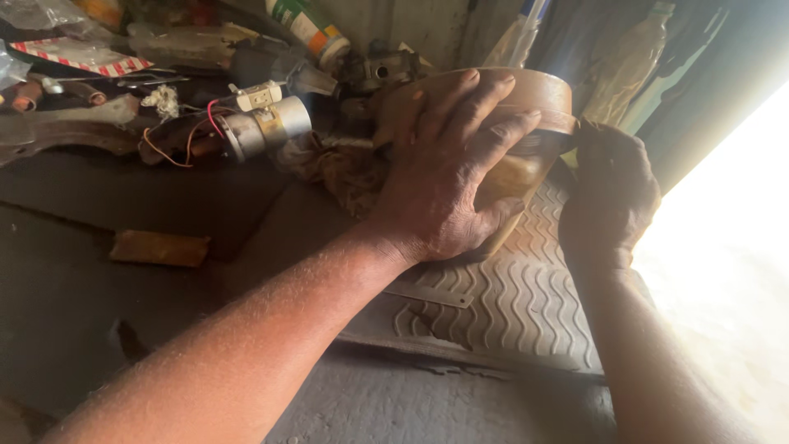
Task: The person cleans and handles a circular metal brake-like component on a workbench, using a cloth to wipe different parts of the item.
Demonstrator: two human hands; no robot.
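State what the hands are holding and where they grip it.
Both hands hold a round tan container. The left hand is spread over its near side and top rim; the right hand grips its right edge by the rim.

Red-white striped packet [78, 56] top left; green-orange-labelled white bottle [311, 29] behind.

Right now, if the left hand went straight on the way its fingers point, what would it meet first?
The left hand already lies on the tan container; past its rim, probably the hanging dark cloth, though depth is unclear.

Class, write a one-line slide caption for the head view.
Left hand and right hand grip a round tan container on a ribbed rubber mat.
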